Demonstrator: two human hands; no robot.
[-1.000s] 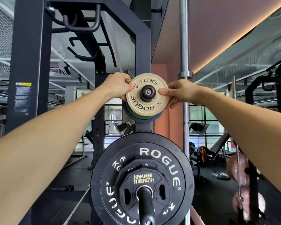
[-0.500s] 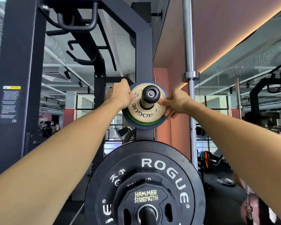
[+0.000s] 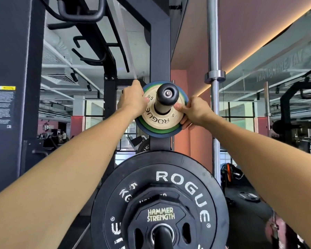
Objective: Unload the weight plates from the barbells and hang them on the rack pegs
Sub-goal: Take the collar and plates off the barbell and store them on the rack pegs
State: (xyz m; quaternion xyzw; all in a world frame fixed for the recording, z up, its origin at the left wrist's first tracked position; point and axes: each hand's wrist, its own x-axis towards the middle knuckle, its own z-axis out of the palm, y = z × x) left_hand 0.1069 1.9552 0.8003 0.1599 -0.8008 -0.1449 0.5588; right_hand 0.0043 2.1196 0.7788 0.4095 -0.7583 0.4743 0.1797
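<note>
A small tan Rogue plate (image 3: 159, 121) sits on the upper rack peg (image 3: 167, 95), flat against a green plate (image 3: 157, 131) and a blue plate (image 3: 158, 136) behind it. My left hand (image 3: 133, 101) grips the tan plate's left edge, thumb on its face. My right hand (image 3: 194, 111) grips its right edge, fingers curled behind. The peg's black end cap sticks out well in front of the plate. On the lower peg (image 3: 162, 236) hang a black Hammer Strength plate (image 3: 161, 215) and a larger black Rogue plate (image 3: 196, 187).
The dark rack upright (image 3: 160, 51) carries both pegs. A steel barbell (image 3: 214, 69) stands upright just right of my right hand. Black hooks (image 3: 83, 13) hang at upper left, a wide dark post (image 3: 13, 87) stands at far left. Plates lie on the floor (image 3: 250, 196) at right.
The tan plate has slid further back along the upper peg, up against the green plate. Both hands went forward with it; the peg's end now stands out in front.
</note>
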